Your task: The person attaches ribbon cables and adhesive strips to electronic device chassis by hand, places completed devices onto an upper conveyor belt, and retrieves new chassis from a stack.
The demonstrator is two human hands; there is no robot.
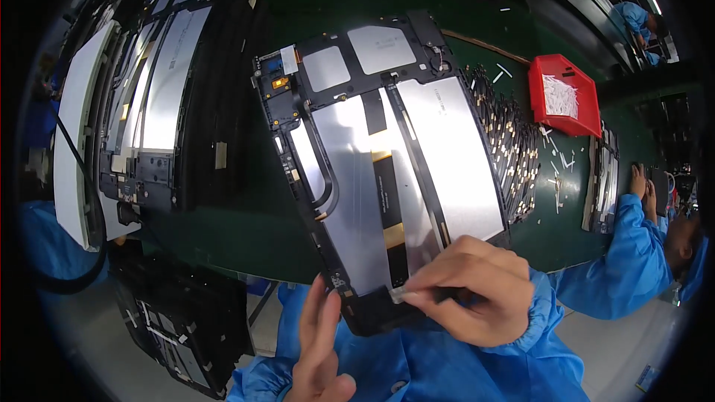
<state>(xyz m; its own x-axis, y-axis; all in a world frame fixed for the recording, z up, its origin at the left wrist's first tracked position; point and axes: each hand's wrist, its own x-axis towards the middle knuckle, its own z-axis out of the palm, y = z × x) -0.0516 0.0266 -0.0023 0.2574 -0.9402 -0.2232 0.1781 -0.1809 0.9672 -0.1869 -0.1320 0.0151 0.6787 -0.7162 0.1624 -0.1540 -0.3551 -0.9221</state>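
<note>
In front of me lies an opened tablet chassis (413,138), tilted, with silver battery panels and a black frame. Down its middle runs a dark flat ribbon cable (386,193) with gold bands. My right hand (480,290) is over the chassis's near end, thumb and forefinger pinching a small whitish strip (398,295) at the cable's lower end. Its other fingers are curled. By the near left corner, my left hand (320,350) has its fingers stretched upward, fingertips at the frame's edge, with nothing in it.
Right of the chassis lies a pile of thin black cables (514,156), beside a red bin (585,115) of small white strips. More opened chassis stand at left (167,82) and lower left (179,327). A co-worker in blue (614,268) works at the right of the green table (298,11).
</note>
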